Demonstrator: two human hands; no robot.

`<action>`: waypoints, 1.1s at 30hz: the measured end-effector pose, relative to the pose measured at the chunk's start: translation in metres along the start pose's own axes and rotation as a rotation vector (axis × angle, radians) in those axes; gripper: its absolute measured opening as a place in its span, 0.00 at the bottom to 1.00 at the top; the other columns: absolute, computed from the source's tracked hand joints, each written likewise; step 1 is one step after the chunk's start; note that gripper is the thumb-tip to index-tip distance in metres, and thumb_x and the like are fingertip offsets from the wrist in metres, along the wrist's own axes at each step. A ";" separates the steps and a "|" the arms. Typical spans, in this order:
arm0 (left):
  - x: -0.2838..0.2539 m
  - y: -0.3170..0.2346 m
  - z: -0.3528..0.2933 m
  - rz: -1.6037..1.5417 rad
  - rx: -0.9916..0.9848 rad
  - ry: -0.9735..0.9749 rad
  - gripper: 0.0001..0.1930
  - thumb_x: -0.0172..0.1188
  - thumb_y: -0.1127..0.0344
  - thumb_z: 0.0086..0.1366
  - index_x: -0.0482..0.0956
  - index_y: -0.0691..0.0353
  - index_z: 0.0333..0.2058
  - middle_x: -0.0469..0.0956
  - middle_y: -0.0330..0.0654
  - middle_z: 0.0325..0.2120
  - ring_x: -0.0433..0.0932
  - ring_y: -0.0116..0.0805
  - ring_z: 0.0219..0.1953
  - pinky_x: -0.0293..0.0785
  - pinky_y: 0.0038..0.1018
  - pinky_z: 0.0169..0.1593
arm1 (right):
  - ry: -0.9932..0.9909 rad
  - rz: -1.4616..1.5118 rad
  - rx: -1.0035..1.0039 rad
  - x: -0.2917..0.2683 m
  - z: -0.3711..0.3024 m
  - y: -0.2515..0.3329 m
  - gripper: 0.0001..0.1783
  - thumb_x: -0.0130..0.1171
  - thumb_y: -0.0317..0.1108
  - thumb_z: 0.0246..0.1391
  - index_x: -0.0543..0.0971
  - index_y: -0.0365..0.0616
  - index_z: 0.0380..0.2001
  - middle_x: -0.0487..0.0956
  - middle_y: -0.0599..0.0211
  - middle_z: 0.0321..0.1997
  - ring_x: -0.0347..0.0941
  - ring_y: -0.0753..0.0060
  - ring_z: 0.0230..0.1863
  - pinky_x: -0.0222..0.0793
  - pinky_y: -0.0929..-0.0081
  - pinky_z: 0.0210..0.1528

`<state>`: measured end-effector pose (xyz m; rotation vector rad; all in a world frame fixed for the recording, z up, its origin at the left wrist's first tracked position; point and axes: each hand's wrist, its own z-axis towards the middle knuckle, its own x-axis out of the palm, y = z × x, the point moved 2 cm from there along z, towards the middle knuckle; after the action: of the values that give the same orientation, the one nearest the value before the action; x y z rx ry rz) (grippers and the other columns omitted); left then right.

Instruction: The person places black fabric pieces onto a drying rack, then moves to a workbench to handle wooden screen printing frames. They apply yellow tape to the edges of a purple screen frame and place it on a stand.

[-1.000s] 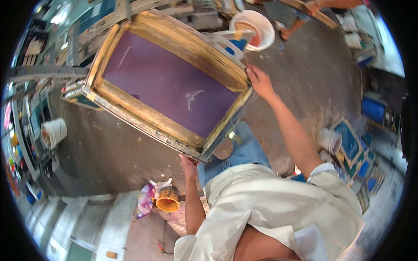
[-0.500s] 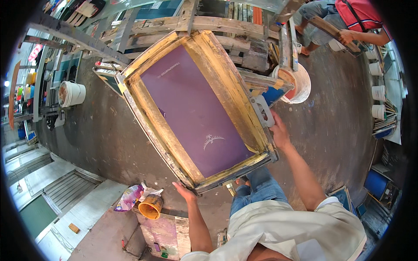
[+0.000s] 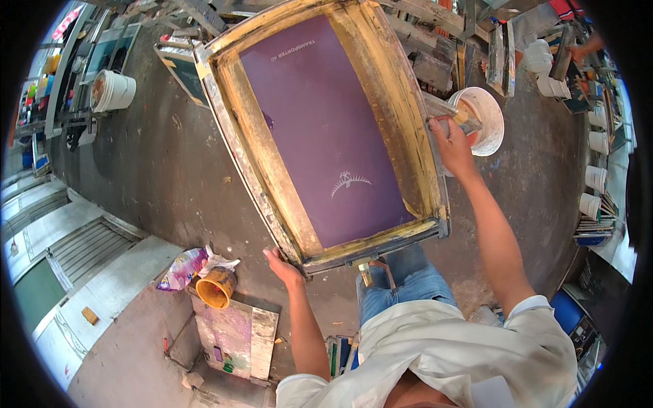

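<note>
A large screen-printing frame [image 3: 294, 211] fills the middle of the view, tilted and held out over the floor. Its sides are smeared with yellow and black. Purple mesh [image 3: 326, 129] is stretched inside, with a pale spiky arc design near its near end and small lettering at the far end. My left hand [image 3: 284, 270] grips the near left corner, its fingers partly hidden beneath the edge. Along the right side, my right hand [image 3: 454, 146] is closed on the rim, thumb on top.
A white bucket [image 3: 493, 126] stands just right of the frame, below wooden racking [image 3: 425, 34]. Another white bucket [image 3: 113, 92] is at the far left. Near my left arm, a yellow-brown pot [image 3: 216, 289] sits by a purple bag [image 3: 182, 270] and a stained board [image 3: 228, 333].
The frame has shifted right and upward in view, its long sides more upright. Both hands moved with it and keep their hold. The view has turned, shifting the surroundings.
</note>
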<state>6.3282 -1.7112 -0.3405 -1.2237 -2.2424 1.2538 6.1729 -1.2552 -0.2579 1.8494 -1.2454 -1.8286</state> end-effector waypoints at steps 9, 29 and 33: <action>-0.006 0.002 -0.001 -0.017 0.122 0.073 0.33 0.37 0.45 0.77 0.78 0.75 0.45 0.81 0.46 0.39 0.78 0.33 0.41 0.70 0.31 0.49 | -0.106 -0.062 -0.088 0.002 -0.004 0.007 0.22 0.54 0.50 0.66 0.78 0.40 0.42 0.81 0.43 0.36 0.77 0.38 0.43 0.71 0.59 0.43; -0.016 0.000 -0.008 0.297 0.146 0.265 0.40 0.30 0.38 0.76 0.73 0.76 0.56 0.76 0.55 0.54 0.74 0.47 0.56 0.64 0.37 0.62 | -0.189 -0.079 -0.069 0.014 0.002 -0.034 0.35 0.57 0.60 0.59 0.78 0.35 0.50 0.81 0.40 0.47 0.76 0.40 0.52 0.69 0.55 0.53; -0.058 -0.013 -0.064 0.434 0.192 0.370 0.40 0.29 0.40 0.77 0.70 0.77 0.58 0.75 0.57 0.56 0.72 0.47 0.59 0.64 0.37 0.63 | 0.142 0.044 0.070 -0.041 -0.053 0.000 0.33 0.54 0.62 0.60 0.82 0.38 0.44 0.83 0.46 0.42 0.80 0.50 0.46 0.71 0.57 0.49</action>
<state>6.3941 -1.7249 -0.2852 -1.7562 -1.6113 1.2214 6.2273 -1.2460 -0.2205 1.9349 -1.3041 -1.6198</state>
